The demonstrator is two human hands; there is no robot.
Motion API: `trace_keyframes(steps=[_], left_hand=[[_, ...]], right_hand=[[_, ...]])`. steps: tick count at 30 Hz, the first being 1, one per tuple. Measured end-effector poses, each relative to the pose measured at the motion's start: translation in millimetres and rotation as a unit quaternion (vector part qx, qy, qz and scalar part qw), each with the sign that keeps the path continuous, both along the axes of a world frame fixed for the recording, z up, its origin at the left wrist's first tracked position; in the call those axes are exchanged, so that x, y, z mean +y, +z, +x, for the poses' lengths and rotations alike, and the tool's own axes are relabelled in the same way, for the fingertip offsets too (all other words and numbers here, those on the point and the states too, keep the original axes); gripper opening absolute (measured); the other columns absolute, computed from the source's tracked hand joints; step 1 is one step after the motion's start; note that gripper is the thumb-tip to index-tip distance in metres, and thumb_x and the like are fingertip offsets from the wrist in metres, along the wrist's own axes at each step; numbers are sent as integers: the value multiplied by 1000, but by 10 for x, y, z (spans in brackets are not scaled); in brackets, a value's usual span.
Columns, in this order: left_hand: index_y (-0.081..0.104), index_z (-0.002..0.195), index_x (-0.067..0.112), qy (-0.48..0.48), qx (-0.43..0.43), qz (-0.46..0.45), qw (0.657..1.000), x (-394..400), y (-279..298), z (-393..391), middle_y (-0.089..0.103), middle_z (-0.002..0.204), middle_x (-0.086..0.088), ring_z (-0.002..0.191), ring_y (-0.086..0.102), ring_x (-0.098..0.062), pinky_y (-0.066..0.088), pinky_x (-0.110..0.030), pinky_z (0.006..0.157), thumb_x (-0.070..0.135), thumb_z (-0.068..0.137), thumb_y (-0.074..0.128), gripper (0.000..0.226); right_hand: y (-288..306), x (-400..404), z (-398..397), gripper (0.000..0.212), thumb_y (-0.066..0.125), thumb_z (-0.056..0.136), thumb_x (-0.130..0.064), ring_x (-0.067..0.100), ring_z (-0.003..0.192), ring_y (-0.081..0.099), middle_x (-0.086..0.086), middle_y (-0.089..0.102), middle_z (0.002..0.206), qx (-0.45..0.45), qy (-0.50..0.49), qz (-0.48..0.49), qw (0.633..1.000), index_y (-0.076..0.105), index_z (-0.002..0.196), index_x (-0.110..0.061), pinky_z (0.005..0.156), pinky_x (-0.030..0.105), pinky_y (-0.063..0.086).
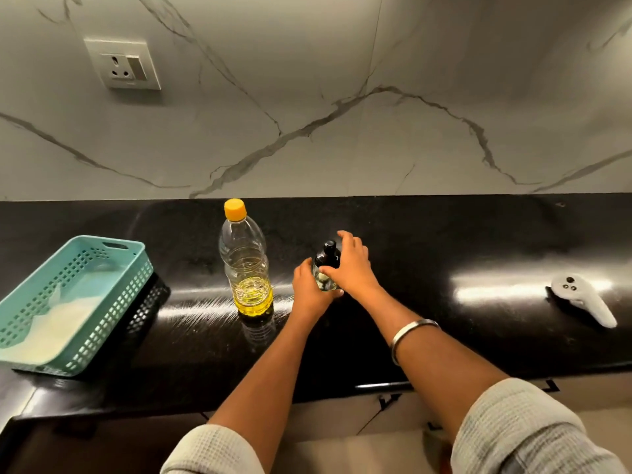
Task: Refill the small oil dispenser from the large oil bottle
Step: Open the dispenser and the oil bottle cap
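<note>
Head view, the only one supplied. A black polished countertop runs below a marble-patterned backsplash fitted with a wall socket.

The small oil dispenser, clear glass under a dark top, stands upright on the counter near its middle. The left hand wraps the lower glass body, its fingers curled closed around the base, evidently to brace the dispenser against turning. The right hand covers the dark top from the right, its fingers arched over the cap and the thumb pressed on the near side. That grip suggests the top is being unscrewed. Whether it is already loose cannot be told.

The large oil bottle stands upright just left of the dispenser, apart from both hands. Its orange cap is on, and yellow oil fills only the lowest part. Placement beside the dispenser keeps the pour within short reach.

A teal perforated basket holding something white sits at far left. A grey handheld controller lies at far right. Neither is in the working area.

Assessment: opening stage; no pouring begun.
</note>
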State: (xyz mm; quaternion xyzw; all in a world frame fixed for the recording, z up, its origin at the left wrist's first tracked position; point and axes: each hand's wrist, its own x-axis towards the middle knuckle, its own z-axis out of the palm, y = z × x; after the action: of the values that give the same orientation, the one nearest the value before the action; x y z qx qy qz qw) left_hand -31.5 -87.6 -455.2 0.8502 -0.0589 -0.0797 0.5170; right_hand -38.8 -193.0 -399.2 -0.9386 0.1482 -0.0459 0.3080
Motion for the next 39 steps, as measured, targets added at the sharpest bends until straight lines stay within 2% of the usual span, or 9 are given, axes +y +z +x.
trace_keyframes(steps=[4, 10, 16, 23, 28, 30, 33, 36, 39], left_hand=[[43, 134, 12, 7, -3, 1, 1000, -76, -129, 159, 47, 129, -5, 119, 50, -22, 48, -44, 96, 34, 54, 87, 94], [49, 116, 25, 12, 8, -62, 998, -158, -140, 252, 61, 112, 1, 100, 63, -16, 54, -39, 85, 25, 55, 87, 72], [54, 113, 17, 17, 16, -66, 998, -163, -108, 273, 66, 101, 2, 89, 65, -11, 45, -17, 65, 11, 66, 83, 55], [58, 114, 19, 14, 26, -71, 997, -99, -88, 285, 68, 102, 4, 92, 65, -12, 53, -27, 79, 11, 63, 85, 58], [55, 117, 22, 1, 32, -72, 997, -92, -69, 289, 67, 105, 7, 94, 64, -11, 54, -29, 82, 14, 65, 84, 60], [55, 116, 25, 0, 31, -75, 997, -88, -59, 282, 66, 105, 6, 94, 63, -11, 53, -28, 81, 14, 65, 85, 60], [55, 111, 28, -6, 27, -79, 996, -78, -35, 269, 65, 100, 11, 91, 63, -6, 49, -19, 73, 13, 66, 84, 55], [57, 115, 22, -5, 35, -81, 996, -72, -38, 276, 66, 101, 10, 92, 64, -8, 53, -25, 79, 14, 65, 85, 57], [55, 119, 21, -7, 41, -78, 996, -78, -37, 285, 64, 105, 11, 95, 63, -8, 52, -25, 83, 15, 66, 85, 62]], right_hand=[[2, -49, 132, 72, 77, 78, -28, 30, 126, 41, 6, 42, 137, 8, 61, -37, 997, 38, 138, -23, 105, 45, 40], [40, -72, 360, 51, 76, 77, -30, 30, 111, 54, 8, 50, 119, 64, 121, -123, 983, 50, 119, -19, 93, 42, 49], [158, -44, 511, 45, 77, 75, -29, 26, 100, 58, 7, 55, 112, 122, 162, -180, 963, 57, 113, -18, 82, 38, 53], [282, -94, 636, 56, 74, 73, -1, 26, 108, 54, 1, 46, 121, 199, 285, -204, 915, 55, 118, -26, 89, 40, 51], [354, -106, 647, 51, 78, 75, -32, 24, 107, 53, 2, 41, 122, 204, 250, -147, 935, 51, 119, -28, 89, 39, 52], [370, -84, 643, 48, 72, 79, -43, 26, 104, 57, 5, 48, 119, 189, 223, -193, 937, 52, 118, -23, 86, 39, 53], [364, -57, 640, 47, 75, 78, -35, 25, 96, 59, 7, 51, 115, 205, 219, -221, 928, 52, 116, -18, 79, 37, 55], [399, -73, 695, 51, 77, 72, -9, 26, 108, 53, 3, 41, 121, 245, 279, -187, 910, 53, 115, -23, 87, 40, 54], [430, -65, 721, 54, 82, 70, -22, 25, 109, 49, 1, 36, 124, 262, 280, -156, 910, 51, 115, -28, 91, 44, 52]])
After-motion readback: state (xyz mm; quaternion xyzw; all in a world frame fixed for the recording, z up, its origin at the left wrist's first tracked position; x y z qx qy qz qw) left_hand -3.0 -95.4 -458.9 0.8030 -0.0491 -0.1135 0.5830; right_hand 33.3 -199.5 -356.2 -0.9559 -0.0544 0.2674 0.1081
